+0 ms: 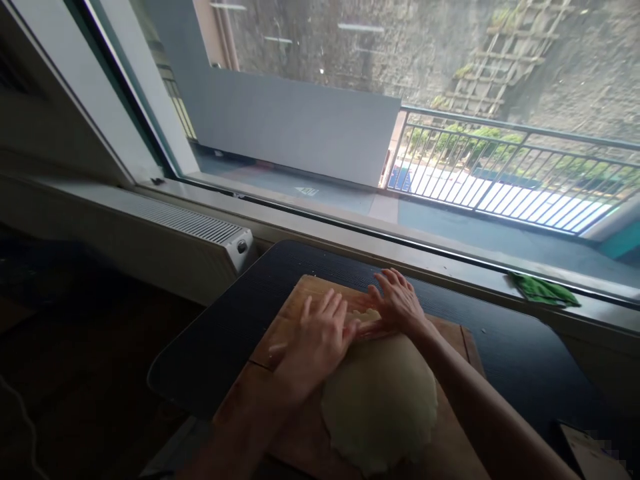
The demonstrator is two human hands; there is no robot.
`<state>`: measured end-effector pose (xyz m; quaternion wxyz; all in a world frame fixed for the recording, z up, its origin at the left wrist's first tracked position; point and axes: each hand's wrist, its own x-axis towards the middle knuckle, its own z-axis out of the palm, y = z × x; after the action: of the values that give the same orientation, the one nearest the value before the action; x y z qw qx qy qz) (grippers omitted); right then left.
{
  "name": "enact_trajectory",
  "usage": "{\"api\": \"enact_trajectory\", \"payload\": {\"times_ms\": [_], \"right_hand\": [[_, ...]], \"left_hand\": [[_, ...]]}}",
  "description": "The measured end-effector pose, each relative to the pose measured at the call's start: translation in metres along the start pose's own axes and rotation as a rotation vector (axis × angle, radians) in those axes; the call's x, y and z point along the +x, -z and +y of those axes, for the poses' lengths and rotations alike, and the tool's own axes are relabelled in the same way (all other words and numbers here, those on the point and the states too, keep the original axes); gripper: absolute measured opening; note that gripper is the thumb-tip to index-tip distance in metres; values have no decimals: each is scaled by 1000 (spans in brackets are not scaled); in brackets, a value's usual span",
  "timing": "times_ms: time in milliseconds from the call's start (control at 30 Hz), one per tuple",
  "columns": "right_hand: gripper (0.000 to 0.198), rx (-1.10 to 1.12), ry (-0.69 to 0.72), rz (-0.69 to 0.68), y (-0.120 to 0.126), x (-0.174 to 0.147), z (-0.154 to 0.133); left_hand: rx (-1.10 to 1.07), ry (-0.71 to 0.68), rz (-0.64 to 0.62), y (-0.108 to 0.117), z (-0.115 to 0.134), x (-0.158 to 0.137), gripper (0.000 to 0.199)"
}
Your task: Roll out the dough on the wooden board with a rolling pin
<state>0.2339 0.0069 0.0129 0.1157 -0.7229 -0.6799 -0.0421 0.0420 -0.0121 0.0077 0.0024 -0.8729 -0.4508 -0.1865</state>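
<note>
A flat, round sheet of pale dough (383,403) lies on a wooden board (450,337), its edge uneven. My left hand (325,330) is over the dough's far left edge, palm down with the fingers stretched forward. Beside it, my right hand (395,300) reaches across the far edge, fingers spread. A thin rod, apparently a rolling pin (277,348), shows its pale end left of my left hand; the hands hide most of its length. A bit of dough (370,315) shows between the hands. Neither hand visibly wraps round anything.
The board rests on a dark table (215,347) against a window sill. A green cloth (543,290) lies on the sill at right. A white radiator (200,230) stands at left. A phone-like object (590,450) is at the lower right edge.
</note>
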Motion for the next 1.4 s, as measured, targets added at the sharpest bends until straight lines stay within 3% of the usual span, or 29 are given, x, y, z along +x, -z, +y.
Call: {"api": "enact_trajectory", "payload": {"times_ms": [67, 133, 200, 333, 400, 500, 667, 733, 800, 933, 1000, 1100, 1200, 1267, 1333, 1400], "right_hand": [[46, 14, -35, -14, -3, 29, -7], [47, 20, -16, -6, -3, 34, -10], [49, 18, 22, 5, -1, 12, -7], [47, -30, 84, -16, 6, -64, 8], [45, -52, 86, 5, 7, -82, 12], [44, -30, 5, 20, 4, -58, 10], [47, 39, -166, 7, -5, 30, 0], [48, 40, -162, 7, -4, 35, -2], [50, 39, -133, -9, -2, 11, -2], [49, 12, 41, -4, 4, -91, 4], [47, 35, 113, -6, 7, -134, 7], [43, 68, 93, -10, 11, -149, 14], [39, 61, -39, -17, 12, -115, 30], [42, 45, -139, -5, 12, -91, 43], [45, 38, -176, -1, 12, -85, 49], [46, 45, -141, 17, 11, -99, 45]], "left_hand": [[12, 89, -22, 1, -11, 20, 41], [26, 142, -33, 2, -13, 21, 41], [26, 105, -22, 1, -5, 2, 43], [3, -78, 54, 1, 21, -53, 48], [-1, -134, 88, 2, 26, -61, 50], [-12, -111, 49, 0, 13, -34, 48], [-15, 165, -100, -8, -27, 52, 45], [-29, 207, -156, -7, -33, 59, 46], [-40, 164, -148, -4, -28, 40, 47], [-44, -23, -64, 6, -4, -27, 49], [-57, -65, -32, 7, 6, -42, 52], [-63, -70, -14, -3, 16, -14, 51], [-47, -34, -31, -21, 27, 51, 50], [-48, -5, -147, -29, 34, 87, 51], [-41, 2, -274, -32, 37, 102, 51], [-25, -22, -344, -29, 33, 92, 52]]}}
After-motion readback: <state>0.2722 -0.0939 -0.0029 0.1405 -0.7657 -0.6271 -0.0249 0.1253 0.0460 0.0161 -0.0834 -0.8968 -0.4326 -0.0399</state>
